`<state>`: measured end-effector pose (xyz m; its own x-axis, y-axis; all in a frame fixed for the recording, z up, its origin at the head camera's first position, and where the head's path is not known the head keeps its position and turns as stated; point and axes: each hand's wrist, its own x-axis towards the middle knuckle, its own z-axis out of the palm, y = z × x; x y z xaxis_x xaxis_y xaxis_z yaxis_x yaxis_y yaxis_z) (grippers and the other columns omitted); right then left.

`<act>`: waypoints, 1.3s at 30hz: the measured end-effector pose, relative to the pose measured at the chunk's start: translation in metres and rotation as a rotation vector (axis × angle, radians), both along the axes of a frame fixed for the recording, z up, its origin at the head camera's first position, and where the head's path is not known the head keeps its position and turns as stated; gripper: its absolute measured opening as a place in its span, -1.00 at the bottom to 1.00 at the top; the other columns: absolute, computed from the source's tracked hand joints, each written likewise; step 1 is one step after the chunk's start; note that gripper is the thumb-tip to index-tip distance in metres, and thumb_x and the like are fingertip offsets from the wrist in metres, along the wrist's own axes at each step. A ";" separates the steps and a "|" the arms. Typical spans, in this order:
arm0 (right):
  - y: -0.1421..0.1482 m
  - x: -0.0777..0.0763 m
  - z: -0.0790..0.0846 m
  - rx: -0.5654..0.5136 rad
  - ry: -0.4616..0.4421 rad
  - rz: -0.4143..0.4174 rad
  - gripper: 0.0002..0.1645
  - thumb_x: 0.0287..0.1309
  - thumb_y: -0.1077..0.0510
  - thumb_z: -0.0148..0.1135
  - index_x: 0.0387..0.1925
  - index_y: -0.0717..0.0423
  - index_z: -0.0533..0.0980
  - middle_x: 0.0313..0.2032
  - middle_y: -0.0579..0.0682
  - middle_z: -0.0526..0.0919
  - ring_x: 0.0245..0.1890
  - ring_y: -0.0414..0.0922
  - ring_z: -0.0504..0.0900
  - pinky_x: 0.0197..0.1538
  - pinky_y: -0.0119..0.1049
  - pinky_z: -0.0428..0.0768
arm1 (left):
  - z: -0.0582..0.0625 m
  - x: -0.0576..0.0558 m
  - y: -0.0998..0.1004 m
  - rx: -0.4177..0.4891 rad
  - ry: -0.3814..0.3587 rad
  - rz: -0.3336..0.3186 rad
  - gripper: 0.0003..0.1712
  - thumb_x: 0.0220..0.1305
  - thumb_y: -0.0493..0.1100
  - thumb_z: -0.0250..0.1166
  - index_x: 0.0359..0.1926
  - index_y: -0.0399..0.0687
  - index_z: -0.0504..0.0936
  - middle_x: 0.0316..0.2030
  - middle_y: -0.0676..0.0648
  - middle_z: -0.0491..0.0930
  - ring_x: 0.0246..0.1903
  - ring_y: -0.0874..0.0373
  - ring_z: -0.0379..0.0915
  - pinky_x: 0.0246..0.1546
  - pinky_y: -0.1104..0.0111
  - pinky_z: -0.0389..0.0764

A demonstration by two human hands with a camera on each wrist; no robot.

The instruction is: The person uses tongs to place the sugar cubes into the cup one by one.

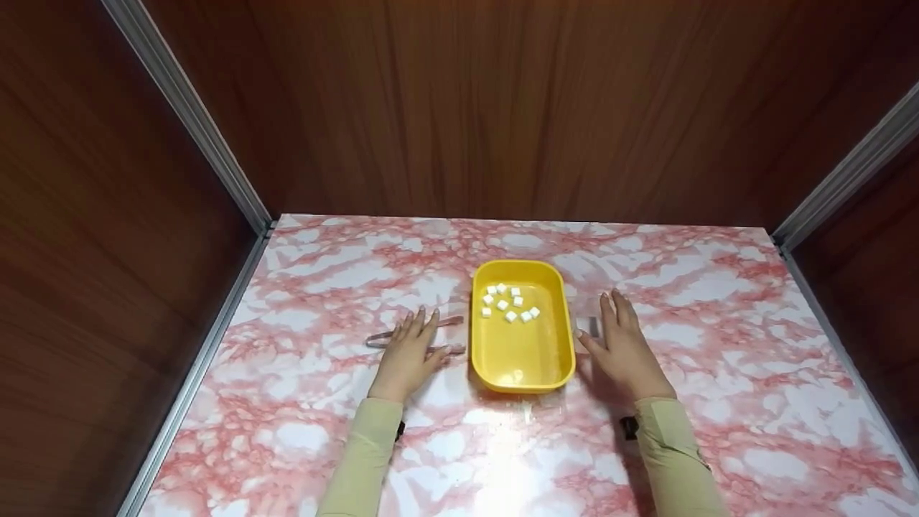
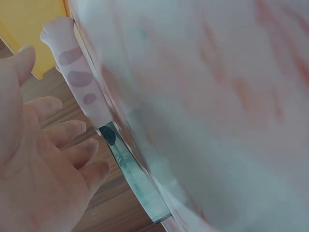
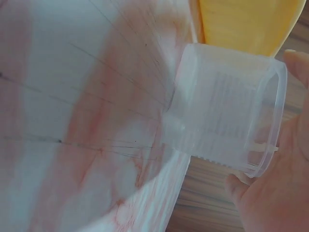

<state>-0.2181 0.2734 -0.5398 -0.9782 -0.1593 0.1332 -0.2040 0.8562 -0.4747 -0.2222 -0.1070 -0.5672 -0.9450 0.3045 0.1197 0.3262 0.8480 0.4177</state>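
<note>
Spread flat with straight fingers, my left hand [image 1: 409,352] is over a pair of tongs [image 1: 450,321], hiding their middle. The left wrist view shows their metal arm and a pale pink, dark-spotted paw-shaped tip [image 2: 79,77], with relaxed fingers beside it. A small see-through plastic container [image 3: 217,101] stands just right of the yellow tub [image 1: 524,366]. My right hand [image 1: 624,352] is beside that container, thumb and fingers apart, fingertips close to its rim in the right wrist view. Several white cubes [image 1: 502,305] lie in the far half of the tub.
Beneath everything is a red-and-white marbled tabletop [image 1: 301,431]. Brown wood-look panels [image 1: 502,108] wall it in at the back and both sides, with metal rails [image 1: 194,108] at the corners. Light glares off the table in front of the tub.
</note>
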 end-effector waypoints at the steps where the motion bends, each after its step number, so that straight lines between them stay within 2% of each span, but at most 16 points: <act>1: 0.000 0.000 0.000 -0.002 -0.001 -0.001 0.05 0.27 -0.29 0.01 0.46 0.29 -0.14 0.47 0.23 -0.28 0.44 0.18 -0.28 0.32 0.18 0.01 | 0.000 0.000 0.000 -0.002 -0.004 0.000 -0.18 0.32 0.21 0.10 0.47 0.02 0.08 0.43 -0.23 0.01 0.40 -0.19 -0.13 0.35 0.05 -0.11; 12: -0.001 0.002 -0.001 -0.012 0.008 -0.003 0.03 0.29 -0.25 0.02 0.45 0.30 -0.13 0.47 0.23 -0.29 0.44 0.17 -0.28 0.29 0.19 0.07 | -0.002 -0.003 0.003 -0.020 -0.005 -0.011 -0.17 0.30 0.22 0.12 0.47 0.03 0.11 0.42 -0.24 0.03 0.40 -0.20 -0.11 0.34 -0.01 -0.08; 26: 0.000 0.002 -0.001 -0.031 -0.004 0.001 0.02 0.28 -0.24 0.03 0.46 0.26 -0.13 0.47 0.19 -0.29 0.45 0.11 -0.34 0.31 0.18 0.03 | -0.001 -0.003 0.005 -0.033 -0.015 -0.018 -0.18 0.30 0.21 0.11 0.45 -0.02 0.14 0.41 -0.26 0.05 0.39 -0.22 -0.09 0.33 -0.02 -0.06; 39: 0.000 0.001 -0.003 -0.018 0.023 0.004 0.01 0.29 -0.25 0.01 0.45 0.29 -0.10 0.47 0.22 -0.27 0.43 0.22 -0.24 0.27 0.20 0.11 | 0.002 -0.005 0.007 -0.046 -0.002 -0.032 -0.20 0.23 0.05 0.24 0.42 -0.11 0.21 0.34 -0.33 0.18 0.34 -0.30 0.01 0.28 -0.11 0.05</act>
